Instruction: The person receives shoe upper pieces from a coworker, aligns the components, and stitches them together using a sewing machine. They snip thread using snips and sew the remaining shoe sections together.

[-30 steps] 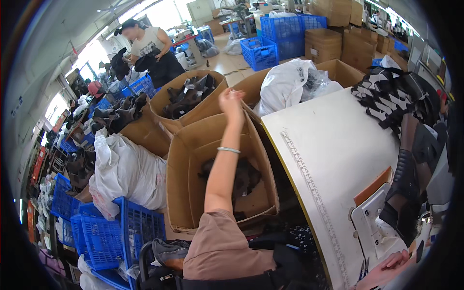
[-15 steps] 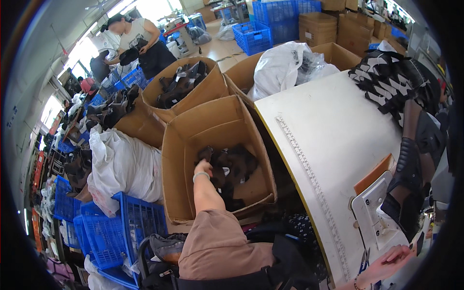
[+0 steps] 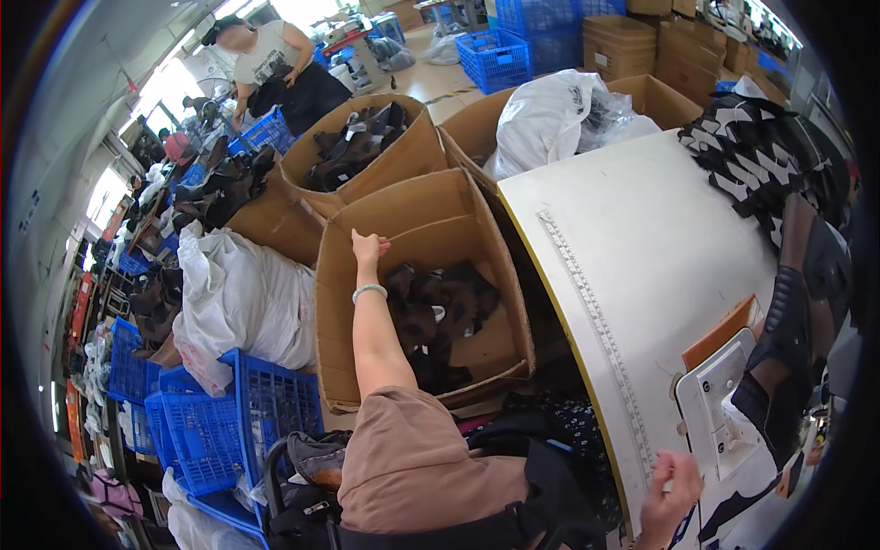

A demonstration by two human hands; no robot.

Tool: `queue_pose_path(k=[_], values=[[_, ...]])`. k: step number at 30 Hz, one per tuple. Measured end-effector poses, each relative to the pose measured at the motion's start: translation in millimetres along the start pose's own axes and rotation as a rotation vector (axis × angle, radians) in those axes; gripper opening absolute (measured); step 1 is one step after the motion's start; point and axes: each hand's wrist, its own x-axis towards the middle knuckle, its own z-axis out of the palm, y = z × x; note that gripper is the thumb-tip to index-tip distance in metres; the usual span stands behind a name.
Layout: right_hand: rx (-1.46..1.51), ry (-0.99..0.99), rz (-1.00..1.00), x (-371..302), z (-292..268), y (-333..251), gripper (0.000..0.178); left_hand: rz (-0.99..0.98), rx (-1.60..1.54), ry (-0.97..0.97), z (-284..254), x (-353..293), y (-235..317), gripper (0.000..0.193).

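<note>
My left arm, with a pale bracelet, reaches into a large cardboard box [image 3: 403,206]. Its hand, my left hand [image 3: 369,246], is above the box's far left part, fingers apart and empty. Dark brown and black cut pieces [image 3: 449,298] lie in a loose pile on the box's bottom, to the right of my forearm. My right hand [image 3: 674,490] hovers over the near edge of the white worktable [image 3: 632,247], fingers loosely bent, with nothing seen in it. Close by are a white metal machine plate [image 3: 720,403] and a long dark strap-like piece [image 3: 779,348] draped beside it.
A ruler strip [image 3: 596,321] runs along the table's left side. Black and white pieces [image 3: 752,151] heap at its far right. Blue crates [image 3: 275,412] and a white sack [image 3: 243,302] crowd the left. Behind stands another filled box [image 3: 417,151]. A person [image 3: 275,69] works far left.
My left hand has come up from the pile toward the box's far left wall. My right hand has moved left, away from the machine plate, its fingers more bent. The view has shifted slightly.
</note>
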Motion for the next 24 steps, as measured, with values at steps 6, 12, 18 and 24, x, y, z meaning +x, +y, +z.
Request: queue_pose_path(k=[6,12,18,24], values=[[0.159,-0.158,0.043,14,51,-16,0.018,-0.046,-0.116,0.000,-2,18,-8,0.062],[0.137,-0.143,-0.006,20,76,-10,0.027,0.055,-0.297,-0.019,-6,41,23,0.053],[0.088,-0.115,-0.007,24,88,-13,0.024,0.081,-0.547,-0.011,18,44,61,0.063],[0.090,-0.082,0.029,27,93,-17,0.021,0.153,-0.642,-0.098,36,60,78,0.076]])
